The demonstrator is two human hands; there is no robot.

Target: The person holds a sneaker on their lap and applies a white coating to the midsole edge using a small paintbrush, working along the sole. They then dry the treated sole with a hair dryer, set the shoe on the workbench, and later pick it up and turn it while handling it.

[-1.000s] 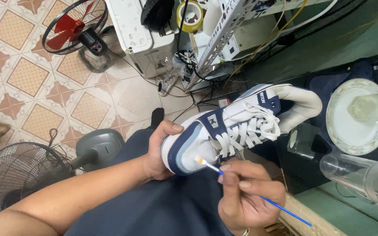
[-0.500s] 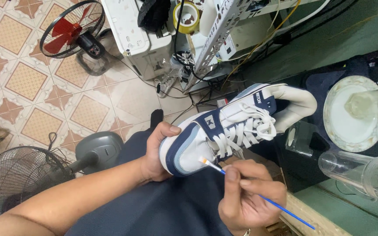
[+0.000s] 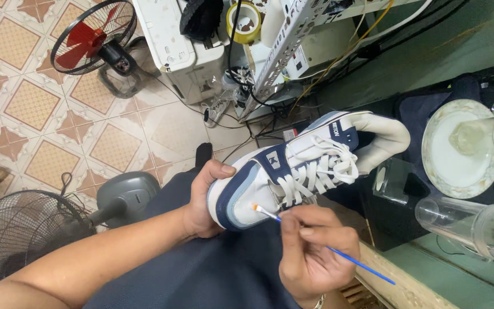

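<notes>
A patterned tile floor (image 3: pixel 35 103) fills the left of the view, with a red-bladed fan (image 3: pixel 90 37) at the top and a dark grille fan (image 3: pixel 24 240) at the lower left. A dark surface (image 3: pixel 430 103) at the right carries a white plate (image 3: pixel 458 154) and a clear plastic cylinder (image 3: pixel 470 226) lying on its side.

The sneaker (image 3: pixel 298 166), white and navy with white laces, sits above the person's lap at centre frame. Its long axis runs from lower left to upper right, toe at lower left, heel opening at upper right.

The left hand (image 3: pixel 204 197) cups the toe end, fingers wrapped around the sole; the sole itself is hidden. The right hand (image 3: pixel 313 252) pinches a thin blue-handled brush (image 3: pixel 321 243), fingers closed on the handle. The bristle tip touches the toe panel just below the laces. The handle's middle is hidden by the fingers.
</notes>
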